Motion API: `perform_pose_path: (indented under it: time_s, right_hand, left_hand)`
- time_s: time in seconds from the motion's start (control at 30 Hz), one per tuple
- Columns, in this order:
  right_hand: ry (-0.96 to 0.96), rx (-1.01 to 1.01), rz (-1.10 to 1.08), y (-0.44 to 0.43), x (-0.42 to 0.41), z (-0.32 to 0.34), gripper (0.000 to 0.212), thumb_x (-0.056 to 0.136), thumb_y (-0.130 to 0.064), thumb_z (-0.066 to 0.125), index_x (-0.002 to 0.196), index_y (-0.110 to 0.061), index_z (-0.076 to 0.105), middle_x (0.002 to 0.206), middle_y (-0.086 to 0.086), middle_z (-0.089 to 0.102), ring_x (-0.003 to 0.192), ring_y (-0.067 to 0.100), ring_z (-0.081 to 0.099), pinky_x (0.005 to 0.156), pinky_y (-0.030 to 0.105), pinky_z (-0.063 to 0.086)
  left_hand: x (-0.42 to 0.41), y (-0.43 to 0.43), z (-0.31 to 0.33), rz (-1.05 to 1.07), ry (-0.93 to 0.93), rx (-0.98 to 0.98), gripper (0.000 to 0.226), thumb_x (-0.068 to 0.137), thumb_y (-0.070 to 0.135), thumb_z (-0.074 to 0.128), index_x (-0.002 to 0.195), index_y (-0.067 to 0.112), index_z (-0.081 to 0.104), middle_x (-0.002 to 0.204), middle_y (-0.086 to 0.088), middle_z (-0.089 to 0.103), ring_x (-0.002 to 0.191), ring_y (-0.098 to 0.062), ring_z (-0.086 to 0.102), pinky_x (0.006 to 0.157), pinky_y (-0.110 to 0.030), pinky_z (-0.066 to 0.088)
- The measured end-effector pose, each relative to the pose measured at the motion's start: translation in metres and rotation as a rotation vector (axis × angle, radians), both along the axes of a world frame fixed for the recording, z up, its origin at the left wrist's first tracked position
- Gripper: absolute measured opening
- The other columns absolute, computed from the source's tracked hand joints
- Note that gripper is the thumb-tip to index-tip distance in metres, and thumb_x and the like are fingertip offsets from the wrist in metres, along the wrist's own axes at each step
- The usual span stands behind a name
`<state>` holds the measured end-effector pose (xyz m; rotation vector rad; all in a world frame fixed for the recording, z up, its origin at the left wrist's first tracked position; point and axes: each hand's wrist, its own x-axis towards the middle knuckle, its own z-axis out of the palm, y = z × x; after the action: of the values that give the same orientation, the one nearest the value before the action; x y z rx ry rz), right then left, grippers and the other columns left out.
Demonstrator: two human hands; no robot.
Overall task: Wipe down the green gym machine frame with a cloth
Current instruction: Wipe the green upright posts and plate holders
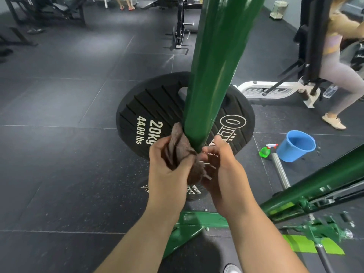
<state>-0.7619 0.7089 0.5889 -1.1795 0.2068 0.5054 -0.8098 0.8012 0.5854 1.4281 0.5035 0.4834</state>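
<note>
Dark rubber gym floor [59,174] all around, with the green bar [212,66] as the landmark.

Nearest, at the low end of the bar: left hand [167,166] curled tight on a brown cloth [181,150], bunched against the bar's left side. Right hand [222,170] just right of the bar, fingers bent toward the cloth's hanging end; hard to tell if pinching it or only touching.

Best way to wipe, probably: wrap the cloth round the bar, hold both ends, then slide along the bar with a firm squeeze, turning to a clean patch now and then.

Long and straight, the bar; leans from the hands up and away toward the top of the view, tipped a bit right.

Behind the bar: a black weight plate [141,115]. Right of the bar, on the floor: a green spray bottle [266,151] beside a blue bucket [295,146]. Farther right: another person [334,62] on a machine.
</note>
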Motion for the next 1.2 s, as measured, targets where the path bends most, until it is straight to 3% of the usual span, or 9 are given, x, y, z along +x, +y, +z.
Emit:
perform_pose_path:
  time_s: [0.07, 0.17, 0.3, 0.43, 0.63, 0.83, 1.03, 1.13, 1.2]
  right_hand:
    - [0.042, 0.15, 0.171, -0.004, -0.011, 0.017, 0.041, 0.084, -0.047, 0.063, 0.1, -0.01, 0.068, 0.087, 0.006, 0.072, 0.07, 0.016, 0.069, 0.057, 0.027, 0.054]
    - [-0.044, 0.209, 0.216, -0.003, -0.012, 0.024, 0.026, 0.08, -0.013, 0.071, 0.106, -0.007, 0.069, 0.09, 0.01, 0.072, 0.078, 0.021, 0.069, 0.064, 0.032, 0.057]
    - [-0.582, -0.171, -0.09, -0.004, -0.006, 0.019, 0.027, 0.09, -0.002, 0.066, 0.09, -0.028, 0.065, 0.082, -0.002, 0.071, 0.079, 0.021, 0.069, 0.073, 0.042, 0.059]
    - [-1.054, -0.431, -0.281, -0.002, 0.002, -0.012, 0.037, 0.078, 0.01, 0.061, 0.092, -0.025, 0.065, 0.099, 0.0, 0.063, 0.095, 0.007, 0.06, 0.084, 0.02, 0.049]
    - [-0.7, -0.479, -0.194, 0.01, -0.009, -0.052, 0.049, 0.073, 0.018, 0.061, 0.074, -0.03, 0.068, 0.102, -0.003, 0.058, 0.091, 0.0, 0.058, 0.084, 0.024, 0.053]
    - [-0.765, -0.208, -0.495, 0.0, 0.025, 0.016, 0.051, 0.079, 0.004, 0.06, 0.076, -0.046, 0.069, 0.107, 0.007, 0.064, 0.094, 0.014, 0.063, 0.083, 0.023, 0.052]
    - [-0.334, -0.364, -0.202, 0.011, 0.013, -0.032, 0.024, 0.091, -0.022, 0.047, 0.084, -0.021, 0.071, 0.093, 0.004, 0.07, 0.084, 0.016, 0.061, 0.071, 0.026, 0.05]
    - [-0.211, -0.185, -0.119, 0.005, 0.014, -0.013, 0.037, 0.101, -0.038, 0.046, 0.087, -0.021, 0.075, 0.087, -0.004, 0.075, 0.081, 0.009, 0.069, 0.068, 0.019, 0.051]
    - [-0.364, -0.004, -0.109, 0.004, 0.021, 0.009, 0.027, 0.102, -0.034, 0.049, 0.102, -0.021, 0.072, 0.094, -0.005, 0.074, 0.091, 0.005, 0.069, 0.082, 0.024, 0.055]
  left_hand:
    - [-0.007, -0.004, 0.006, 0.028, -0.026, 0.031, 0.037, 0.085, 0.007, 0.071, 0.103, 0.038, 0.064, 0.105, 0.018, 0.071, 0.1, 0.0, 0.067, 0.091, -0.03, 0.054]
    - [-0.008, -0.007, 0.017, -0.024, -0.124, -0.287, 0.026, 0.093, 0.013, 0.056, 0.098, 0.027, 0.078, 0.112, 0.003, 0.074, 0.104, -0.014, 0.07, 0.089, -0.035, 0.056]
    - [-0.001, 0.008, 0.022, 0.017, -0.221, -0.336, 0.028, 0.099, 0.009, 0.047, 0.1, 0.019, 0.073, 0.105, -0.001, 0.076, 0.099, -0.015, 0.071, 0.079, -0.027, 0.057]
    - [0.009, 0.014, 0.014, 0.052, -0.182, -0.153, 0.03, 0.093, 0.001, 0.058, 0.099, 0.025, 0.074, 0.102, 0.005, 0.076, 0.1, -0.011, 0.07, 0.085, -0.021, 0.054]
    - [0.011, 0.014, -0.01, -0.003, 0.068, -0.094, 0.034, 0.092, -0.003, 0.055, 0.105, 0.022, 0.074, 0.101, -0.004, 0.076, 0.103, -0.022, 0.07, 0.096, -0.041, 0.055]
    - [0.012, 0.019, 0.023, 0.011, -0.181, -0.079, 0.036, 0.093, -0.002, 0.057, 0.083, 0.028, 0.076, 0.091, 0.008, 0.076, 0.091, -0.005, 0.071, 0.076, -0.017, 0.053]
    - [0.034, 0.007, 0.008, -0.107, -0.013, -0.069, 0.034, 0.107, 0.026, 0.036, 0.13, 0.026, 0.061, 0.115, 0.011, 0.071, 0.099, 0.004, 0.066, 0.071, -0.007, 0.05]
    - [0.041, 0.002, 0.01, -0.058, 0.02, -0.062, 0.034, 0.107, 0.036, 0.035, 0.123, 0.031, 0.065, 0.112, 0.011, 0.071, 0.1, 0.001, 0.066, 0.078, -0.014, 0.053]
    - [0.049, 0.003, 0.017, 0.029, 0.045, -0.127, 0.032, 0.103, 0.042, 0.042, 0.106, 0.031, 0.072, 0.102, 0.01, 0.074, 0.097, -0.006, 0.069, 0.087, -0.027, 0.056]
